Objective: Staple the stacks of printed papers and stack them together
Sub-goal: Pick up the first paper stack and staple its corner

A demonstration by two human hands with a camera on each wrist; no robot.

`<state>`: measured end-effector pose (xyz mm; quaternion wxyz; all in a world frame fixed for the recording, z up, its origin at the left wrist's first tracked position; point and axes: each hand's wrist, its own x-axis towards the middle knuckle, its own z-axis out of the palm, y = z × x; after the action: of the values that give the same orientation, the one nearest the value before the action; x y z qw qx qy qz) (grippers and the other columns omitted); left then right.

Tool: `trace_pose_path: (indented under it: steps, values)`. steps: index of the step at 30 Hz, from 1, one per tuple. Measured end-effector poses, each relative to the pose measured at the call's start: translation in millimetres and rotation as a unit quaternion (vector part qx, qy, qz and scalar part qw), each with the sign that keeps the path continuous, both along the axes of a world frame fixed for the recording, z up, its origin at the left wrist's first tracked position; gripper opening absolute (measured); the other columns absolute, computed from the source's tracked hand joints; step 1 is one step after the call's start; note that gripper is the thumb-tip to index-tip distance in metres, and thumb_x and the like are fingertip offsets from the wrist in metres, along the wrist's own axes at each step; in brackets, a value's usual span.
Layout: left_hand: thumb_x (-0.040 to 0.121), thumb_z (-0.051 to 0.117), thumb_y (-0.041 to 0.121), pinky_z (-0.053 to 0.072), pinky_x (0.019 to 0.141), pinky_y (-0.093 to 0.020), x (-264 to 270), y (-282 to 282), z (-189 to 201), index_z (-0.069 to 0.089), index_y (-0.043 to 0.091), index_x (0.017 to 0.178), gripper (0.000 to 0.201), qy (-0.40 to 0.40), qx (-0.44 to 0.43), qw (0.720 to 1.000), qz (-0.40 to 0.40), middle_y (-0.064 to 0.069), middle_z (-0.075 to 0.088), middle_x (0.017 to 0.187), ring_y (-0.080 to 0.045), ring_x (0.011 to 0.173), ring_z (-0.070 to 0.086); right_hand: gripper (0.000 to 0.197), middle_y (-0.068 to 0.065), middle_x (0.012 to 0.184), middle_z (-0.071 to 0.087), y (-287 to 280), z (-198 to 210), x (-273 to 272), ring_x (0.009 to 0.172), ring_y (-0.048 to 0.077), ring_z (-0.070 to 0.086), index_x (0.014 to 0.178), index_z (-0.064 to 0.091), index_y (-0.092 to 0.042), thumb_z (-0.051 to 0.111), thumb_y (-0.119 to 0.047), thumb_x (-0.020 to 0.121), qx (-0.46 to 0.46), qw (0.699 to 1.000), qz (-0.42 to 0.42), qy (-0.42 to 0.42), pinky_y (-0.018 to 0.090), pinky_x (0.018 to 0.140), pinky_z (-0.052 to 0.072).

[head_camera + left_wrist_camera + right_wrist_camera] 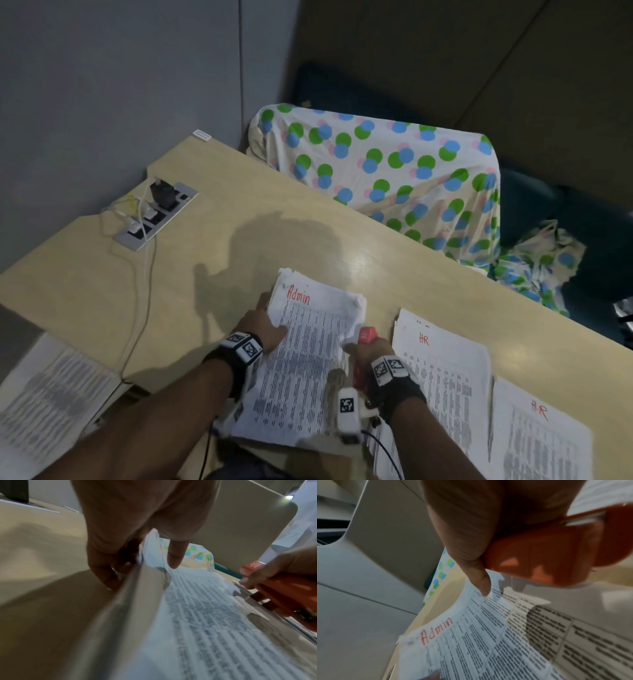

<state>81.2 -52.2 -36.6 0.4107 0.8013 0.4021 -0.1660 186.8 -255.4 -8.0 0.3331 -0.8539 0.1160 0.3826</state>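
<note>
Stapling the Admin stack (308, 359)
Left hand (262, 330) pinches its floppy, slippery left edge; right hand (371, 349) grips the red stapler (365, 337) at the opposite edge.

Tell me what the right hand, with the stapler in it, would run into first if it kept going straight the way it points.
Most likely the Admin stack: the right hand points the red stapler away from the person, nose beside that stack's upper right corner. Whether it would catch the corner or slide past onto bare table is unclear; depth is hard to judge.
</note>
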Motion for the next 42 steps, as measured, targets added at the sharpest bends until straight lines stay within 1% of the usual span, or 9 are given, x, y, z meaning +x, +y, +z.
trace_pose_path:
  steps: [3, 12, 15, 21, 25, 29, 35, 38, 42]
  values:
    - [0.068, 0.062, 0.043, 0.053, 0.088, -0.042, -2, -6, 8, 0.033, 0.027, 0.133, 0.073, -0.002, 0.040, 0.999, -0.005, -0.013, 0.062, 0.111, -0.035, 0.100, 0.061, 0.024, 0.015, 0.085, 0.072, 1, -4, -5, 0.078, 0.034, 0.070, 0.091, 0.065, -0.009, 0.077, -0.020, 0.073, 0.008, 1.000, 0.000, -0.005, 0.051, 0.076, 0.059]
    - [0.088, 0.058, 0.015, 0.048, 0.091, -0.038, -10, -10, 15, 0.047, 0.013, 0.128, 0.042, -0.098, -0.071, 0.988, 0.093, -0.013, 0.061, 0.125, -0.032, 0.111, 0.059, 0.016, 0.001, 0.069, 0.058, -5, -7, -9, 0.061, 0.019, 0.059, 0.078, 0.050, -0.009, 0.063, -0.018, 0.081, -0.003, 0.995, -0.036, -0.091, 0.030, 0.058, 0.055]
    - [0.088, 0.057, 0.012, 0.048, 0.093, -0.040, -14, -14, 23, 0.048, 0.014, 0.129, 0.043, -0.115, -0.080, 0.985, 0.101, -0.013, 0.061, 0.127, -0.033, 0.114, 0.058, 0.016, 0.010, 0.071, 0.064, -5, -7, -4, 0.066, 0.027, 0.065, 0.077, 0.057, -0.007, 0.065, -0.021, 0.078, 0.022, 0.997, -0.040, -0.069, 0.045, 0.069, 0.059]
    - [0.091, 0.055, 0.010, 0.047, 0.088, -0.029, -15, -13, 63, 0.054, 0.015, 0.128, 0.037, -0.212, -0.086, 0.969, 0.094, -0.010, 0.064, 0.122, -0.028, 0.110, 0.060, 0.069, 0.002, 0.079, 0.067, -7, -7, 10, 0.068, 0.022, 0.068, 0.092, 0.056, -0.020, 0.079, -0.061, 0.042, 0.076, 0.978, -0.033, -0.192, 0.046, 0.069, 0.060]
    - [0.089, 0.059, 0.009, 0.046, 0.085, -0.023, -14, -9, 96, 0.060, 0.020, 0.119, 0.032, -0.340, -0.057, 0.932, 0.110, -0.002, 0.068, 0.110, -0.016, 0.099, 0.064, 0.054, 0.001, 0.081, 0.058, 18, 74, -7, 0.067, 0.026, 0.064, 0.108, 0.042, -0.026, 0.080, -0.022, 0.070, 0.159, 0.933, -0.075, -0.315, 0.046, 0.065, 0.059]
    - [0.086, 0.063, 0.030, 0.053, 0.083, -0.029, -24, -10, 109, 0.057, 0.049, 0.108, 0.030, -0.444, -0.103, 0.880, 0.134, 0.016, 0.067, 0.107, 0.000, 0.097, 0.064, 0.061, 0.001, 0.078, 0.058, 18, 110, -16, 0.062, 0.033, 0.065, 0.113, 0.036, -0.034, 0.078, -0.016, 0.073, 0.236, 0.890, -0.058, -0.385, 0.047, 0.053, 0.058]
    - [0.072, 0.062, 0.057, 0.053, 0.087, -0.028, -37, -11, 102, 0.037, 0.061, 0.114, 0.049, -0.447, -0.017, 0.889, 0.097, 0.021, 0.056, 0.116, -0.002, 0.107, 0.058, 0.046, -0.008, 0.084, 0.063, 5, 88, -22, 0.073, 0.019, 0.063, 0.103, 0.046, -0.035, 0.076, -0.016, 0.074, 0.138, 0.916, 0.053, -0.372, 0.028, 0.061, 0.052]
    - [0.078, 0.072, 0.033, 0.051, 0.081, -0.011, -36, -4, 109, 0.031, 0.064, 0.118, 0.065, -0.520, -0.013, 0.849, 0.088, 0.028, 0.047, 0.118, 0.014, 0.109, 0.051, 0.046, -0.009, 0.079, 0.061, -3, 81, -21, 0.069, 0.017, 0.061, 0.100, 0.049, -0.032, 0.077, -0.010, 0.071, 0.122, 0.920, 0.028, -0.371, 0.029, 0.062, 0.053]
    - [0.081, 0.069, 0.032, 0.052, 0.073, -0.013, -31, 6, 112, 0.043, 0.063, 0.111, 0.050, -0.543, 0.032, 0.837, 0.062, 0.034, 0.057, 0.103, 0.005, 0.097, 0.059, 0.046, -0.010, 0.076, 0.058, -7, 84, -18, 0.065, 0.014, 0.057, 0.102, 0.049, -0.027, 0.078, -0.010, 0.071, 0.120, 0.916, 0.047, -0.379, 0.016, 0.052, 0.039]
